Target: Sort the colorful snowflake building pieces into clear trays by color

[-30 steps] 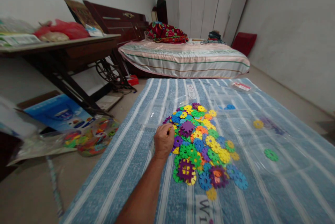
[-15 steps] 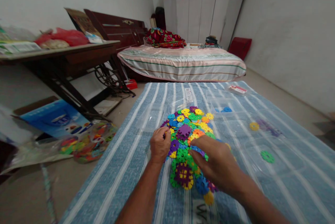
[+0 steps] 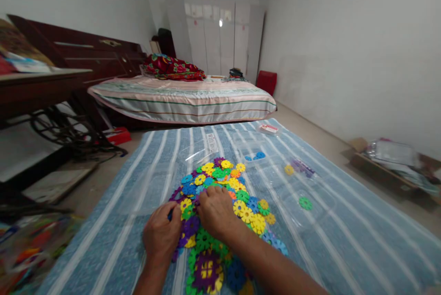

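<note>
A heap of colourful plastic snowflake discs [image 3: 248, 214] lies on the striped cloth, in yellow, green, blue, purple and orange. At the heap's left edge is my left hand [image 3: 161, 228], closed, with a bit of a dark blue disc [image 3: 170, 214] showing between thumb and fingers. My right hand [image 3: 217, 212] reaches over the middle of the heap, its fingers curled down among the discs. Whatever those fingers pinch is hidden beneath them. Nearest me in the heap sits a purple square piece [image 3: 206, 271] with a yellow grid centre.
Clear plastic containers stand on the cloth, one with blue discs [image 3: 259, 155], another with a green disc [image 3: 305, 203]. A yellow disc [image 3: 288, 169] and purple pieces [image 3: 303, 167] lie at the right. Beyond the table is a bed [image 3: 193, 102]; a cardboard box [image 3: 389, 171] stands right.
My right hand has moved from the heap's right side to its middle, nearer my left hand. My left hand stays closed at the left edge. The view has swung right.
</note>
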`<state>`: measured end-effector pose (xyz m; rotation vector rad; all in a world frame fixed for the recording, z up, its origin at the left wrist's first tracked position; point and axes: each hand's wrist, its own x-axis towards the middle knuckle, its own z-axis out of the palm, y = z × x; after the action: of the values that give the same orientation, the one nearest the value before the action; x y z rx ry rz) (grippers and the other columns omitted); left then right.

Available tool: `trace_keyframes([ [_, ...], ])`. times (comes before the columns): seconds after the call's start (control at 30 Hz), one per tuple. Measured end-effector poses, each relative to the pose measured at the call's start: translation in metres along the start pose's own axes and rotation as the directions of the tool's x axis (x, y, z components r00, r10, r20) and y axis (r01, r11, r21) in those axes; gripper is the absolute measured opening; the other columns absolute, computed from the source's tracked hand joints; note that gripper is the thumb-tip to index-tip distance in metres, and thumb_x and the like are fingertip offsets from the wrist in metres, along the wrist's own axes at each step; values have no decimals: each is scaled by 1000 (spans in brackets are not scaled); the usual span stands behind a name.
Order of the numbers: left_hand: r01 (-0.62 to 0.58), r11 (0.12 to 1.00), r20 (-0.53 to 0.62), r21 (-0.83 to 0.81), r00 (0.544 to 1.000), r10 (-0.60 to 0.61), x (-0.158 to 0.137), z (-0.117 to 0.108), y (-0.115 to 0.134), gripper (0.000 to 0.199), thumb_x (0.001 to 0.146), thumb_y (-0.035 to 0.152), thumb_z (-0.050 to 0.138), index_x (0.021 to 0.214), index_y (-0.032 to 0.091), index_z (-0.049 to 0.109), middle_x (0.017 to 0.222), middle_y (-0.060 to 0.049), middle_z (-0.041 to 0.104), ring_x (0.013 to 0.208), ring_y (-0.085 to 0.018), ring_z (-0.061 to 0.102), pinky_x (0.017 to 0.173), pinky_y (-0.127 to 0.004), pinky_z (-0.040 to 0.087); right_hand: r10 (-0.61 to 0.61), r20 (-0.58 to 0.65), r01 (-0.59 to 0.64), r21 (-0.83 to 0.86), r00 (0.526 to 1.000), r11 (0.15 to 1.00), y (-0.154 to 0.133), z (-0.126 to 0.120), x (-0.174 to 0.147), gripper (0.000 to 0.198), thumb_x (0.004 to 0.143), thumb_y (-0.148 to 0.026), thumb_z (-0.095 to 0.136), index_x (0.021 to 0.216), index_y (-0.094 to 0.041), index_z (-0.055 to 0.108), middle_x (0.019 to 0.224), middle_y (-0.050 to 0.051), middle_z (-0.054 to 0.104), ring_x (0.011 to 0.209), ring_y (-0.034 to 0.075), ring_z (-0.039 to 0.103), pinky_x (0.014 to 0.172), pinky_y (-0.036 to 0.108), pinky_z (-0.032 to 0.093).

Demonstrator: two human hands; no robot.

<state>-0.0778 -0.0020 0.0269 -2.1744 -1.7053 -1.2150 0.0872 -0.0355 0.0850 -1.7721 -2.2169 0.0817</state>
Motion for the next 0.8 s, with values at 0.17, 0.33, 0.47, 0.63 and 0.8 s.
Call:
trace_keyframes([
  [0.17,-13,1000,2,18,1000,13,0,0,-1,27,84,34,44,80,19,66,84,-7,73,80,-24,67,77,-34,51,-45,-66,45,4,997,999,4,5,-7,16,86,-22,49,92,-17,62,97,11,61,89,24,55,74,36,43],
  [0.33,14,1000,3,13,1000,-14,-2,3,-6,26,84,35,45,83,20,66,88,-6,73,83,-24,67,78,-34,51,-89,-214,103,51,973,993,25,-6,-22,13,84,-17,50,88,-18,63,94,8,60,89,21,53,78,33,42],
  [0.47,52,999,1,-15,999,-52,-3,6,-7,23,82,35,46,81,22,65,88,-4,73,85,-22,67,82,-32,51,0,-414,39,86,910,996,82,-31,-40,21,85,-14,47,96,-18,65,98,9,63,96,20,55,84,32,43],
  [0.63,98,994,-8,-52,995,-98,-4,13,-5,25,79,36,46,77,20,65,90,-6,73,88,-23,66,86,-35,50,161,-625,-230,-30,764,973,190,-77,-63,22,83,-17,48,90,-17,69,97,11,65,90,22,58,81,34,45],
  [0.8,111,992,-27,-65,993,-113,-7,18,-1,25,77,35,47,71,20,66,94,-9,73,92,-25,66,89,-39,49,340,-658,-531,-108,672,840,247,-95,-83,26,82,-30,49,88,-15,69,86,12,66,78,24,58,70,36,45],
])
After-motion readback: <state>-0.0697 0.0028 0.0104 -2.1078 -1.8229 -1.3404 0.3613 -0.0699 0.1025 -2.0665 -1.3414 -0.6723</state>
